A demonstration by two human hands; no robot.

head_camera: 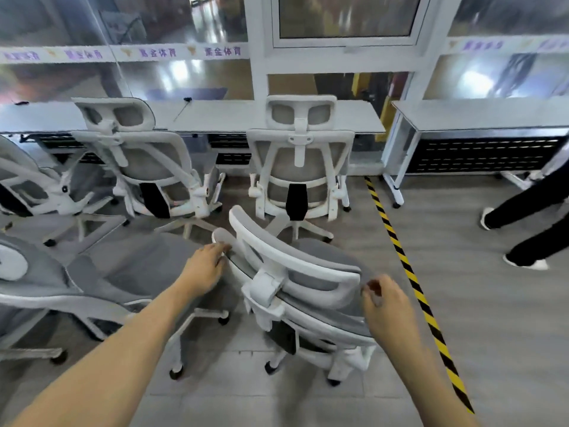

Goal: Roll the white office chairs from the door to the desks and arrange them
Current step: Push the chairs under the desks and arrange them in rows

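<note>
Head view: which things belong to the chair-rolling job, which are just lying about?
Job: nearest white-framed grey mesh office chair, left hand, right hand, long white desk, matching chair parked there.
Idle: yellow-black striped floor tape, passer-by's black-trousered legs.

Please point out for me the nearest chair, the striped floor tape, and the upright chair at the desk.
nearest chair [295, 259], head view, on its white headrest frame.
striped floor tape [403, 257], head view, on its middle stretch.
upright chair at the desk [300, 101], head view, on the headrest's top bar.
</note>
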